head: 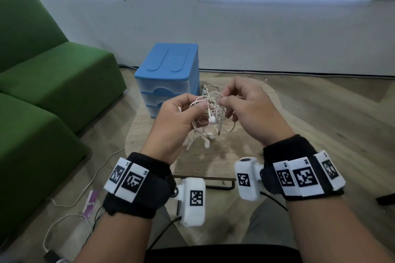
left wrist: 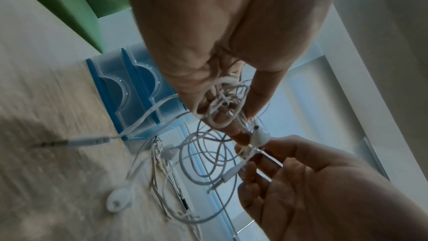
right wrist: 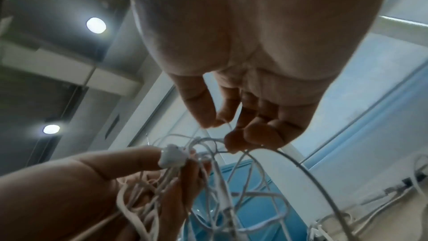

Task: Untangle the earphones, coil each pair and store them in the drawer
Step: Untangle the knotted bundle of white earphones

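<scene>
The tangle of white earphones (head: 210, 116) hangs in the air above the wooden bench (head: 218, 156), in front of the blue drawer unit (head: 168, 74), held between both hands. The left hand (head: 181, 118) has its grip closed round a bunch of the cords, thumb pressed over the top, with loops spilling out below the fingers (left wrist: 259, 98) and an earbud (head: 212, 119) dangling in the middle of the knot. The right hand (head: 250, 109) takes a narrow grip: thumb and forefinger pinch a single thin cord (right wrist: 228, 125) at the top of the tangle, the other fingers curled loosely beneath. From the left wrist view, a jack plug (left wrist: 69, 141) trails out of the bundle over the bench. More white cable (head: 206, 88) lies on the bench just beside the drawer unit, on its right, behind the raised hands. The drawer unit stands on the bench's far left corner, its drawers pushed in. Left of the drawer unit stretches a green sofa (head: 49, 83), and a loose white cable (head: 85, 188) runs along the floor (head: 331, 113) beside it.
</scene>
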Demonstrator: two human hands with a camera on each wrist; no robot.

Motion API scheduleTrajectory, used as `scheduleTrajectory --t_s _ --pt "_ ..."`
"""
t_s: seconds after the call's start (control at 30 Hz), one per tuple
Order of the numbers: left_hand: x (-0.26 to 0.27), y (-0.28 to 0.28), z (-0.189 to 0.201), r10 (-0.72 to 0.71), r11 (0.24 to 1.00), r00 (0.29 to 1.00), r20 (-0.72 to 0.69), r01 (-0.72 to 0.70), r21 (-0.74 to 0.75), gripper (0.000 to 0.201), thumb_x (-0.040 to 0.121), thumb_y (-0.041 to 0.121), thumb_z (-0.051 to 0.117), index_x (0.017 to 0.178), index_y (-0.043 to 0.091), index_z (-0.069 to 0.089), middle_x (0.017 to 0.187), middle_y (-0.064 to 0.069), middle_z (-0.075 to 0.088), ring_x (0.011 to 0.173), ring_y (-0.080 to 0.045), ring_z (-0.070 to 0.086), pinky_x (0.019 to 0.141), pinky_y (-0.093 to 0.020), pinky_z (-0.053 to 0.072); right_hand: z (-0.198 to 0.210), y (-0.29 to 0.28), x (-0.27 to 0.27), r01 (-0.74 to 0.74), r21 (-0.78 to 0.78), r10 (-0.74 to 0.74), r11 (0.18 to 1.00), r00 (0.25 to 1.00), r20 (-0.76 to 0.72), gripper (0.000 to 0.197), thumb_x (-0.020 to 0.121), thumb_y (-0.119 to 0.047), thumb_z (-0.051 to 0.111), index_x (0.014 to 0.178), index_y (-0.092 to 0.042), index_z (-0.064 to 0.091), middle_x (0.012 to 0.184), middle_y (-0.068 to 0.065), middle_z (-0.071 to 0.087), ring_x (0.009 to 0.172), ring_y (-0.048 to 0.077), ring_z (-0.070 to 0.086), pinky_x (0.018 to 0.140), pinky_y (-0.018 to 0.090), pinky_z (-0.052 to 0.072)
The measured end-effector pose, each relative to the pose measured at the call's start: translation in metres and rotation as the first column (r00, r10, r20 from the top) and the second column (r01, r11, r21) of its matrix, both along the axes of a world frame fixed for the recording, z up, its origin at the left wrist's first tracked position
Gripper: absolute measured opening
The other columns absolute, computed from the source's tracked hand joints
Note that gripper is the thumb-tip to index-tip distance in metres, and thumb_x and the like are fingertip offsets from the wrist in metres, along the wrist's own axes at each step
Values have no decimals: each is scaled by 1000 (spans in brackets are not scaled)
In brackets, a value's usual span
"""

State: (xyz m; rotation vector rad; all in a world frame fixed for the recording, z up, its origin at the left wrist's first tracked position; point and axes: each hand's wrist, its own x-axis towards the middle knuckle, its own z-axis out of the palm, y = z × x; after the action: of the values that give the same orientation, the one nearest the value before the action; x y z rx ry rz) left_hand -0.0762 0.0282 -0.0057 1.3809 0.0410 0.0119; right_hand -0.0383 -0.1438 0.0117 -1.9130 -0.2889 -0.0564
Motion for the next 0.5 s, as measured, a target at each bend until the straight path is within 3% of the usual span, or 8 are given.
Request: scheduleTrajectory --t_s 0.1,0.17,0.23,0.33,0.4,0.5 --pt "0 0 1 34 998 999 38 -36 42 5 95 2 70 93 6 71 86 -11 72 75 -15 69 71 -24 57 0 0 -1 -17 -117 26 993 997 68 12 86 -16 70 80 -22 60 80 -8 66 70 19 63 70 38 53" --pt "1 1 2 36 998 999 41 -38 55 6 95 0 69 94 6 72 86 -10 73 76 -16 70 70 -24 56 0 -2 1 -29 -94 38 995 994 101 16 86 -17 73 77 -20 60 69 -17 62 59 5 55 62 27 44" --pt "2 2 3 42 996 998 43 -45 73 7 95 1 69 97 6 73 84 -8 73 74 -15 70 70 -24 56 4 -3 2 -28 -135 47 990 989 139 20 88 -20 74 75 -17 59 58 -25 56 51 2 48 56 18 34" --pt "2 2 5 46 992 997 55 -52 119 6 95 3 70 99 5 73 81 -4 71 70 -12 68 69 -24 55 10 -2 1 15 -194 23 981 981 193 28 93 -26 70 71 -14 57 53 -24 52 50 1 46 54 16 31" --pt "2 0 5 28 983 998 64 -39 178 6 96 4 70 99 7 73 82 -2 73 71 -11 69 67 -24 55 12 0 3 42 -139 -19 989 986 163 33 96 -25 65 68 -10 56 50 -15 48 49 3 42 56 24 34" --pt "1 0 3 16 974 998 57 -29 224 9 97 3 69 96 11 72 87 -5 74 75 -16 73 67 -25 54 14 1 6 70 118 -72 991 997 14 37 98 -16 56 62 -10 61 52 -9 51 50 11 42 55 30 33"
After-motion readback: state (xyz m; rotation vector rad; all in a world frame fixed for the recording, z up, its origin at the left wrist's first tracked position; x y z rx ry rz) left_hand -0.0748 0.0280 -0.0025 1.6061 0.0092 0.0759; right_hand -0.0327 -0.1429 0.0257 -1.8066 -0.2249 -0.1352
